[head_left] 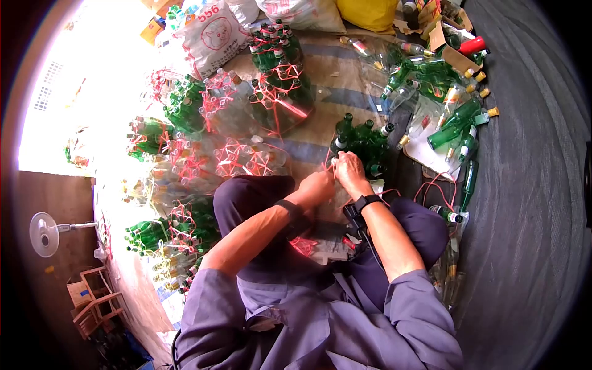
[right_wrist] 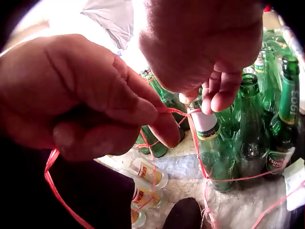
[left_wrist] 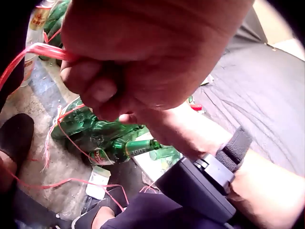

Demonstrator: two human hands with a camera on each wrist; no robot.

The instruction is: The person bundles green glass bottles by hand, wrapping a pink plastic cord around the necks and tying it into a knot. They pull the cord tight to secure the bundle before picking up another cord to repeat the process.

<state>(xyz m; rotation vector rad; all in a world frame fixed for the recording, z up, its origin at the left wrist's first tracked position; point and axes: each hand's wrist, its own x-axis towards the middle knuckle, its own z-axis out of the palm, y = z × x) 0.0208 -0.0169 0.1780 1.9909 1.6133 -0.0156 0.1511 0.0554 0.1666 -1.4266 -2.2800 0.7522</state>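
Note:
A cluster of green glass bottles (head_left: 364, 140) stands upright in front of me, with pink plastic string (right_wrist: 238, 179) looped round it. My left hand (head_left: 317, 188) grips the pink string, its fingers curled, and a loose tail hangs below the hand. A length of the string (right_wrist: 170, 110) runs taut from those fingers to the neck of a bottle with a white neck label (right_wrist: 205, 122). Bent over that bottle's top, my right hand (head_left: 351, 172) pinches the string there with its fingertips. The two hands are side by side at the near edge of the cluster.
Tied bundles of green and clear bottles (head_left: 280, 92) stand to the left. Loose bottles (head_left: 453, 126) lie in a heap at the right, by an open cardboard box (head_left: 459, 61). White sacks (head_left: 213, 37) line the back. A fan (head_left: 45, 235) stands far left.

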